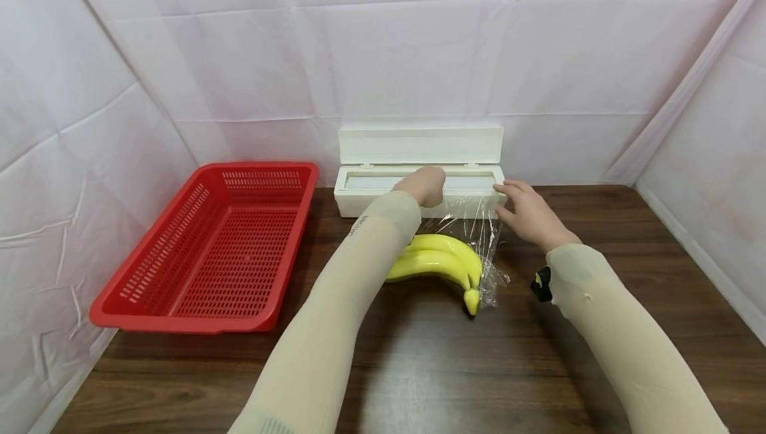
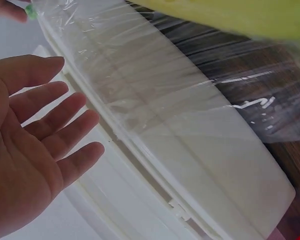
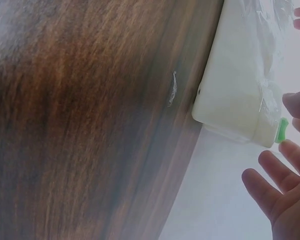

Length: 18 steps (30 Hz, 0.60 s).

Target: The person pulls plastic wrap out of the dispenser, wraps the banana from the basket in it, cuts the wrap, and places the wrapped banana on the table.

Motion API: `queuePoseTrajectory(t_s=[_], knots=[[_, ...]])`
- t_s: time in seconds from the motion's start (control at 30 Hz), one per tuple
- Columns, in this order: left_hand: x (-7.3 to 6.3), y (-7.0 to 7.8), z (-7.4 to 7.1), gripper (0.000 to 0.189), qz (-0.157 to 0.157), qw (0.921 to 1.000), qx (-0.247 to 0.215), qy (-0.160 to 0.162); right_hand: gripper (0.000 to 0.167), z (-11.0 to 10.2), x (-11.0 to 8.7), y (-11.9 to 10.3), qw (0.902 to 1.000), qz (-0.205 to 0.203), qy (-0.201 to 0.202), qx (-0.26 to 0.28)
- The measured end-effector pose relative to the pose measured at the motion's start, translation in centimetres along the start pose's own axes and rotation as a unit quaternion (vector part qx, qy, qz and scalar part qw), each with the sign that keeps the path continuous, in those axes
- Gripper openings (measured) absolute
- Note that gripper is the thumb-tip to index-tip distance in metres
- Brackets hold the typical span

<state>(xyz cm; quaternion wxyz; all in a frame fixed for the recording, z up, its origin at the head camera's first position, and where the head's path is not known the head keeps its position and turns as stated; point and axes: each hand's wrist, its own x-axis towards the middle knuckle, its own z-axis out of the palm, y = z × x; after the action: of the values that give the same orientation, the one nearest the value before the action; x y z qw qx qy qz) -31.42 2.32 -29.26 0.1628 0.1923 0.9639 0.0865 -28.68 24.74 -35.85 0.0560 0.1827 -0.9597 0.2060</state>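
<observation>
A white cling film dispenser box (image 1: 365,204) stands against the back wall with its lid raised. Clear plastic film (image 2: 225,107) drapes over its front and runs to a bunch of yellow bananas (image 1: 443,258) on the table. My left hand (image 1: 423,186) hovers over the middle of the box; in the left wrist view its fingers are spread in a loose curve, holding nothing. At the box's right end is my right hand (image 1: 526,213), with thumb and fingers apart. A small green slider (image 3: 282,130) sits between them, the index fingertip right at it.
A red plastic basket (image 1: 278,301) stands to the left on the dark wooden table (image 1: 455,374). White sheeting (image 1: 413,55) hangs behind and at both sides. A small scrap of film (image 3: 173,90) lies near the box's right end.
</observation>
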Motion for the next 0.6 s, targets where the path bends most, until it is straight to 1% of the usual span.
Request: queuePoseTrajectory(t_s=[0.17,0.3,0.5,0.6], knots=[[-0.3,-0.9,0.2,0.02,0.003,0.9998,0.005,0.02,0.049,0.1,0.0,0.0,1.0,-0.001,0.004,-0.001],[-0.3,-1.7,0.4,0.024,-0.005,0.9993,0.012,0.037,0.049,0.0,0.1,-0.1,1.0,0.0,0.002,-0.004],[-0.4,-2.8,0.8,0.032,-0.012,0.9987,0.025,0.043,0.049,0.0,0.2,-0.2,0.9999,0.009,-0.005,-0.008],[-0.7,-3.1,0.9,0.036,-0.015,0.9984,0.023,0.05,0.049,0.0,0.3,-0.1,0.9998,0.014,-0.008,-0.01]])
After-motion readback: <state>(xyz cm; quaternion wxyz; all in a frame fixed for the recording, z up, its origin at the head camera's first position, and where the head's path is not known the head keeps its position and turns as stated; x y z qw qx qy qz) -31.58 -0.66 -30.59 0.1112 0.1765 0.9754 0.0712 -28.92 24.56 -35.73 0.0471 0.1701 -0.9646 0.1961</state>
